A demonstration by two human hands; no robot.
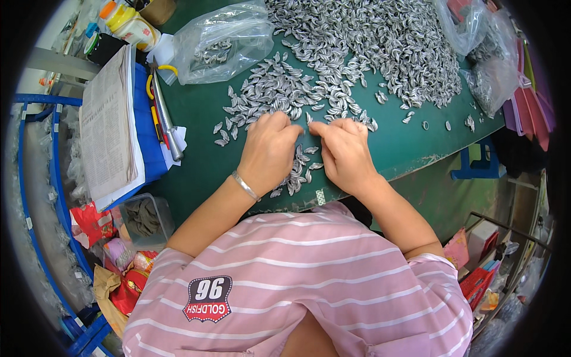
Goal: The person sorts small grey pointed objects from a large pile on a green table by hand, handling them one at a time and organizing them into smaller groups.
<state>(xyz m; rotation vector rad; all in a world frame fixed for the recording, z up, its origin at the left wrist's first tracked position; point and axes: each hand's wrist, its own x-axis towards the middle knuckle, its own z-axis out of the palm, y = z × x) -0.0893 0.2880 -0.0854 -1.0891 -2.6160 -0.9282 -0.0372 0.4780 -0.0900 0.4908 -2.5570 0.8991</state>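
Both hands are close together over the near part of a green table, fingertips a short gap apart. My left hand [269,150] is closed, its thumb and fingers pressed together and pointing right. What it may hold is hidden. My right hand [346,152] is closed too, its fingers curled and its fingertips pointing left. Whether a piece is in them does not show. One small silver leaf-shaped piece [309,118] shows in the gap at the right fingertips. Beyond the hands spreads a small pile of such pieces [276,86]. A few more pieces [295,178] lie between my wrists.
A large heap of the same pieces [380,41] covers the far table. Clear plastic bags [229,44] stand behind, left and right. At left are a newspaper [110,119], yellow-handled pliers [153,71] and a blue tray [151,143]. A blue stool [476,160] stands at right below the table.
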